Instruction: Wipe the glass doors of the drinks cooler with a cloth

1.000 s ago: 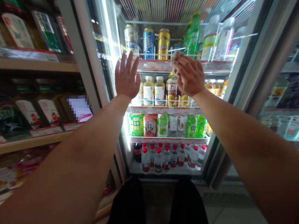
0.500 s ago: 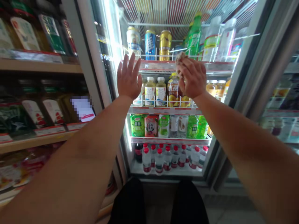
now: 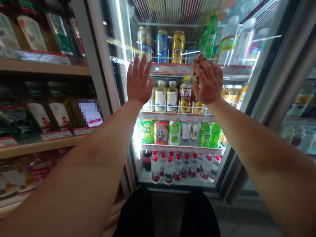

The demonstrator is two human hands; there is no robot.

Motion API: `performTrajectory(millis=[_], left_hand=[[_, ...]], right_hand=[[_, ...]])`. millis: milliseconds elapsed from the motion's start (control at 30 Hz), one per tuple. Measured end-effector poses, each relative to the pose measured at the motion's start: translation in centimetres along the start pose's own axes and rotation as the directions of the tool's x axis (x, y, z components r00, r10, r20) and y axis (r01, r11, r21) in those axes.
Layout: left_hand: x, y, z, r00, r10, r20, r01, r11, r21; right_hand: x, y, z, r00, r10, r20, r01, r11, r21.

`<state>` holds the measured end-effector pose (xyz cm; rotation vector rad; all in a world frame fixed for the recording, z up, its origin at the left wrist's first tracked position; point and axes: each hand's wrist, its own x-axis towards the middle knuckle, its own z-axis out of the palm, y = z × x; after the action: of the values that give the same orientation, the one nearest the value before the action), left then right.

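My left hand (image 3: 138, 81) is raised flat with its fingers spread, palm toward the glass door (image 3: 116, 62) of a drinks fridge. My right hand (image 3: 207, 83) is closed on a crumpled brownish cloth (image 3: 198, 58), pressed near the front of the top shelf rail (image 3: 172, 68). Behind my hands stand cans (image 3: 178, 46) on the top shelf and pale yellow bottles (image 3: 166, 96) on the second shelf.
Green and pink drink bottles (image 3: 161, 132) fill the third shelf; red-capped water bottles (image 3: 172, 166) line the bottom. A wooden shelf unit (image 3: 41, 69) with packaged goods stands at the left. Another fridge door frame (image 3: 276, 75) rises on the right. My dark trousers (image 3: 168, 214) show below.
Both hands have drifted slightly to the right in the view and stayed in the same poses; the camera has shifted a little.
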<state>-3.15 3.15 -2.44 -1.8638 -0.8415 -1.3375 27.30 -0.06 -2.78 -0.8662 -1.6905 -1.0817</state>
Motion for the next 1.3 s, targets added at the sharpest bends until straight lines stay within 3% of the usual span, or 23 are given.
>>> performTrajectory(millis=[167,267,333,433,500,567,667,867,1100,1200,1300], left_hand=[[-0.1,-0.1,0.1,1.0,0.015,0.014,-0.015,1.0,-0.011],[0.0,0.0,0.1,1.0,0.003,0.016,-0.004,1.0,0.023],[0.1,0.0,0.2,1.0,0.008,0.019,-0.009,0.999,0.032],[0.1,-0.1,0.3,1.0,0.013,0.011,-0.014,0.999,0.047],[0.0,0.0,0.3,1.0,0.019,-0.008,-0.019,0.999,0.042],[0.0,0.0,0.2,1.0,0.025,-0.016,-0.024,0.999,0.035],[0.0,0.1,0.2,1.0,0.012,0.004,-0.012,0.998,0.067],[0.0,0.2,0.1,1.0,0.007,-0.001,-0.007,0.998,0.067],[0.0,-0.1,0.2,0.998,0.054,-0.025,-0.054,0.998,0.021],[0.0,-0.1,0.3,0.999,0.036,-0.015,-0.036,0.999,0.011],[0.0,0.0,0.1,0.999,-0.026,0.024,0.025,1.0,0.013]], right_hand=[[0.3,0.6,0.7,0.993,0.028,-0.111,-0.025,0.999,0.032],[0.5,1.3,1.1,0.945,0.145,-0.294,-0.137,0.989,0.05],[0.5,1.4,1.1,0.929,0.159,-0.334,-0.153,0.987,0.043],[0.4,0.9,0.6,0.991,-0.01,-0.133,0.013,1.0,0.022],[0.2,0.5,0.1,0.991,-0.132,0.014,0.132,0.99,0.043],[0.1,0.1,-0.2,0.98,-0.191,0.064,0.186,0.98,0.068],[0.1,0.1,-0.1,0.987,-0.159,0.029,0.157,0.986,0.064],[0.1,0.8,0.7,0.987,0.073,-0.145,-0.069,0.997,0.034],[-0.1,0.5,0.5,0.985,-0.173,-0.015,0.173,0.985,0.016],[-0.1,0.3,0.2,0.991,-0.133,0.011,0.133,0.991,0.029],[0.0,0.3,0.2,0.999,-0.019,-0.048,0.02,1.0,0.021]])
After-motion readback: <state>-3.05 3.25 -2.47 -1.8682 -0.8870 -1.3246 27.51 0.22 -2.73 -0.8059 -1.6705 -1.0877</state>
